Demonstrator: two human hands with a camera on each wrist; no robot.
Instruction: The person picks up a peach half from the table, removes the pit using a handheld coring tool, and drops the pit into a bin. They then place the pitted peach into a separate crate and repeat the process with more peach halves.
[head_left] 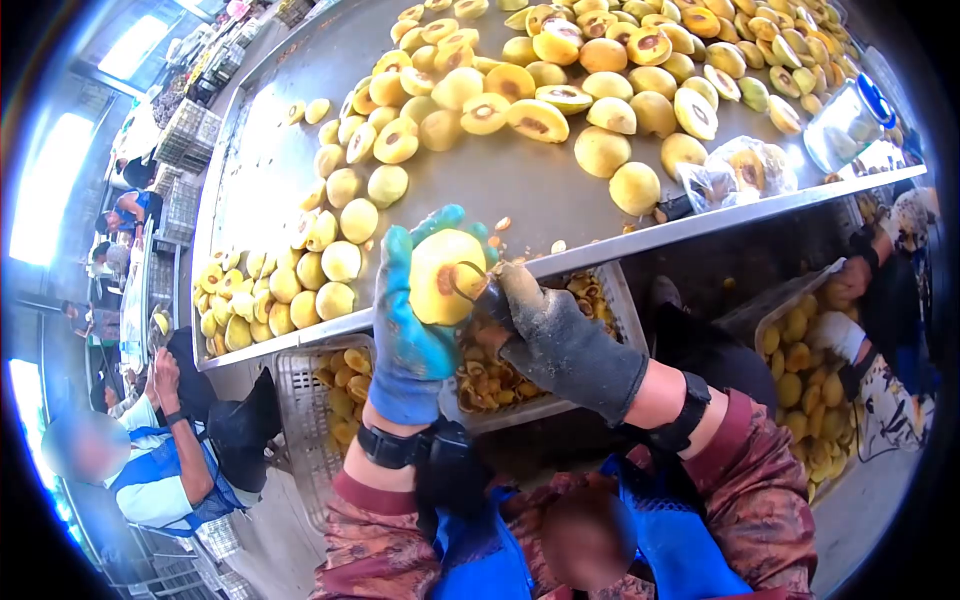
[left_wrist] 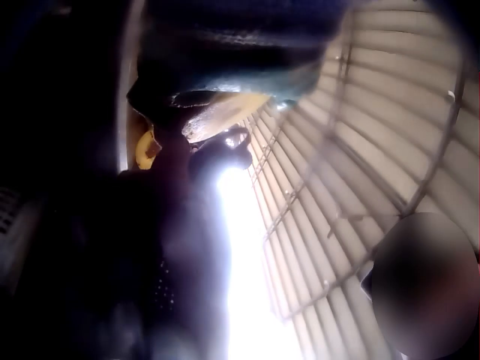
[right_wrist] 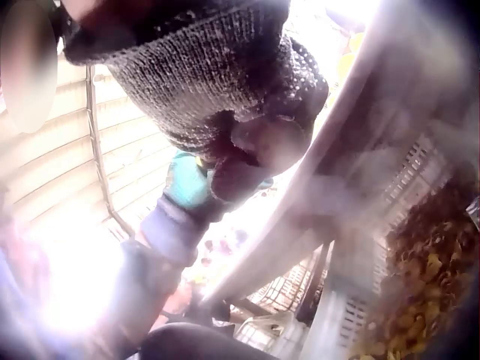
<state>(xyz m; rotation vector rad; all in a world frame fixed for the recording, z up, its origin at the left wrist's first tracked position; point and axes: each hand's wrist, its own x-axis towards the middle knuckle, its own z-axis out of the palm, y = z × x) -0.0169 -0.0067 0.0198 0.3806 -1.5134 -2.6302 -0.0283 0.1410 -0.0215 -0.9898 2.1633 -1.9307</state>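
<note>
A teal-and-blue gloved left hand [head_left: 408, 335] holds a yellow peach half [head_left: 436, 262] above the table's near edge, its brown pit hollow showing. My right hand [head_left: 575, 340], in a dark grey knit glove, grips the dark handle of a pitting tool [head_left: 490, 296]. The tool's thin curved blade lies at the hollow. In the left wrist view, the fruit [left_wrist: 225, 116] shows pale under the shadowed glove. The right wrist view shows the grey glove [right_wrist: 210, 86] close to the teal glove [right_wrist: 187, 184], with its curled fingers hiding most of the tool.
Many peach halves [head_left: 600, 150] lie on the metal table [head_left: 480, 190]. A plastic bag [head_left: 740, 175] and a clear jar [head_left: 850, 125] stand near its right edge. Below are crates [head_left: 300, 400] of fruit and scraps. Other people work at left [head_left: 175, 465] and right.
</note>
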